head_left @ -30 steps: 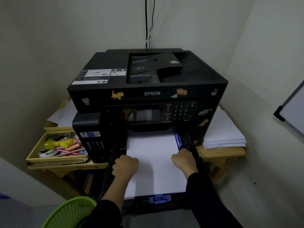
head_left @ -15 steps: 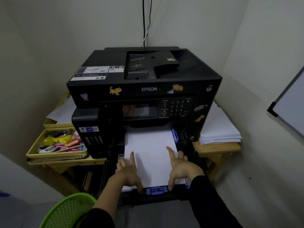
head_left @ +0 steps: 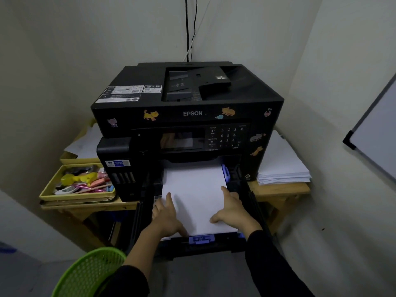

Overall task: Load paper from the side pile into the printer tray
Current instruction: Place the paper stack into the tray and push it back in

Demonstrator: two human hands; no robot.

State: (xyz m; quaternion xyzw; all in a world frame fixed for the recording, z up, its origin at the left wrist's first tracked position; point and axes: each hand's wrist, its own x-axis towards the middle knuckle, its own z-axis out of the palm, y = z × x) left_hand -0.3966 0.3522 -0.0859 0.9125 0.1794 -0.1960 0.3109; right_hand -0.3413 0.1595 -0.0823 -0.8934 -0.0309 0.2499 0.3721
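With both my hands flat on the paper [head_left: 194, 196], the sheets lie in the pulled-out tray [head_left: 252, 202] of the printer [head_left: 188, 112].

My left hand [head_left: 166, 218] rests palm down on the left edge of the sheets, fingers spread and its grip released, thumb near the blue tab [head_left: 201, 239] at the tray's front. My right hand [head_left: 232, 211] presses the right edge the same way, grip slack, nothing clasped, fingers reaching toward the blue side guide [head_left: 225, 171]. On the table [head_left: 280, 189], the side pile [head_left: 282, 166] of white sheets sits just right of the printer. A yellow box [head_left: 77, 196] of small odds and ends stands at the left, and a green basket [head_left: 87, 273] shows near my left sleeve.
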